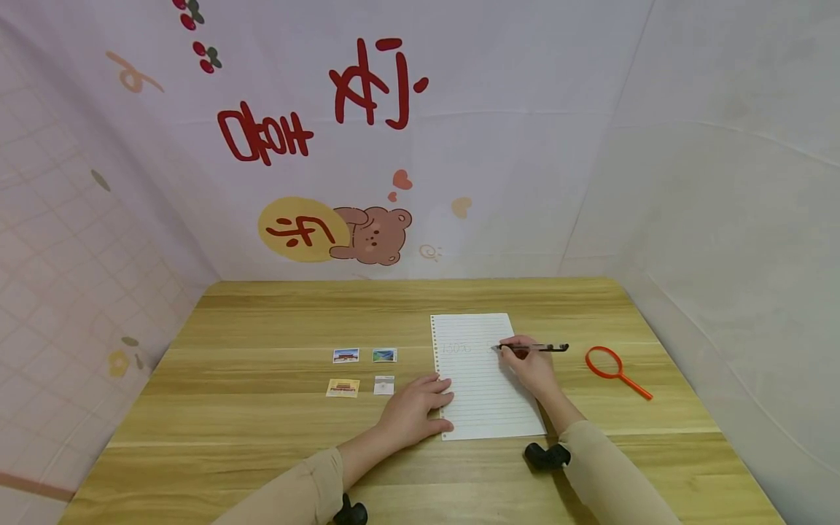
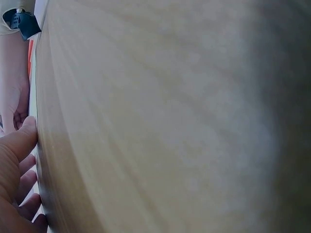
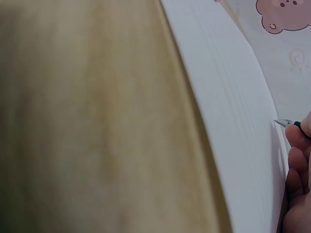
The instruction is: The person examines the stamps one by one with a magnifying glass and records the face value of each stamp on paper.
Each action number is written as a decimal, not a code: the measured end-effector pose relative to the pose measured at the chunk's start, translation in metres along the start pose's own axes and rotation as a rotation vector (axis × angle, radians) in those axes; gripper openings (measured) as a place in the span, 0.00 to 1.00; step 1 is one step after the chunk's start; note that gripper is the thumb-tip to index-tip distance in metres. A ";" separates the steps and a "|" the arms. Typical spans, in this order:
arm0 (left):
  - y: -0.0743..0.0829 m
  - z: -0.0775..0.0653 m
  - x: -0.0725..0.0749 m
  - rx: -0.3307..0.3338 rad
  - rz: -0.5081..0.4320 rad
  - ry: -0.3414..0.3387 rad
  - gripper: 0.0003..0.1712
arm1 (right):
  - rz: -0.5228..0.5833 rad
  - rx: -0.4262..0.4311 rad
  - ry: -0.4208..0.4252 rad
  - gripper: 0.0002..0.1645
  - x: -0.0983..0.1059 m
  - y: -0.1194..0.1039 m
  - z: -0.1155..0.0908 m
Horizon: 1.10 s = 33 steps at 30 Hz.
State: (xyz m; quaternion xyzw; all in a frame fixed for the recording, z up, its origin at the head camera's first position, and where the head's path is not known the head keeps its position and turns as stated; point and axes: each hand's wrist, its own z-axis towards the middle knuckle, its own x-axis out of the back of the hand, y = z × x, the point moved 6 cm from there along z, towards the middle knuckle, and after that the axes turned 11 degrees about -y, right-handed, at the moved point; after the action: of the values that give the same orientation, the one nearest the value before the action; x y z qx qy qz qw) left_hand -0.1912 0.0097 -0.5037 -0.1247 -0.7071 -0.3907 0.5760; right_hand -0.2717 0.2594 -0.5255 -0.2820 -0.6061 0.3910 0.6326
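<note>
A lined sheet of loose-leaf paper (image 1: 488, 401) with punched holes down its left side lies on the wooden table. Faint handwriting (image 1: 456, 348) runs along one of its upper lines. My right hand (image 1: 533, 368) pinches a dark pen (image 1: 541, 348), its tip at the paper to the right of the writing. The right wrist view shows the pen's pointed metal tip (image 3: 282, 122) beside curled fingers. My left hand (image 1: 415, 412) rests on the paper's lower left edge with its fingers spread. In the left wrist view, the left thumb (image 2: 24, 138) lies near the sheet's edge.
Several small stamp-like pictures, including a yellow one (image 1: 343, 388) and a landscape one (image 1: 384, 355), lie left of the paper. A red magnifying glass (image 1: 620, 375) lies to the right. A white printed curtain (image 1: 525, 182) stands behind the table.
</note>
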 end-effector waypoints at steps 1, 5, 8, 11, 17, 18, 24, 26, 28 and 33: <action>0.000 0.000 0.000 0.000 -0.001 0.000 0.30 | -0.007 0.000 0.006 0.06 0.000 0.000 0.000; -0.001 -0.001 0.001 -0.002 -0.001 -0.001 0.30 | -0.017 -0.006 0.029 0.07 0.001 0.000 0.001; 0.000 -0.001 0.002 -0.009 0.003 0.002 0.30 | -0.020 -0.012 0.039 0.08 0.001 -0.001 0.002; 0.001 -0.001 0.002 -0.016 0.008 0.005 0.30 | -0.029 -0.014 0.043 0.08 0.000 -0.001 0.002; 0.002 -0.001 0.003 -0.012 0.011 -0.001 0.30 | -0.010 -0.030 0.037 0.10 0.000 0.000 0.002; 0.001 -0.001 0.003 -0.007 0.010 -0.005 0.30 | 0.000 -0.035 0.044 0.10 0.001 0.000 0.001; 0.001 0.000 0.001 -0.002 0.017 -0.007 0.30 | 0.015 -0.044 0.117 0.07 0.011 0.001 -0.002; 0.001 -0.001 0.001 -0.002 0.015 -0.004 0.30 | 0.008 -0.040 0.112 0.07 0.012 0.001 -0.002; 0.000 -0.001 0.001 0.000 0.009 -0.003 0.30 | 0.005 -0.041 0.091 0.07 0.011 0.001 -0.002; 0.001 -0.001 0.001 0.000 0.006 -0.003 0.30 | -0.007 -0.036 0.069 0.09 0.009 0.002 -0.001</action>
State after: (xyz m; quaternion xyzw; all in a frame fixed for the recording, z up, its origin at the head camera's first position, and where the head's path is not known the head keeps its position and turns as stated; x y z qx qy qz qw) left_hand -0.1903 0.0091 -0.5030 -0.1272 -0.7075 -0.3889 0.5762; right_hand -0.2711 0.2685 -0.5223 -0.3049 -0.5918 0.3678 0.6493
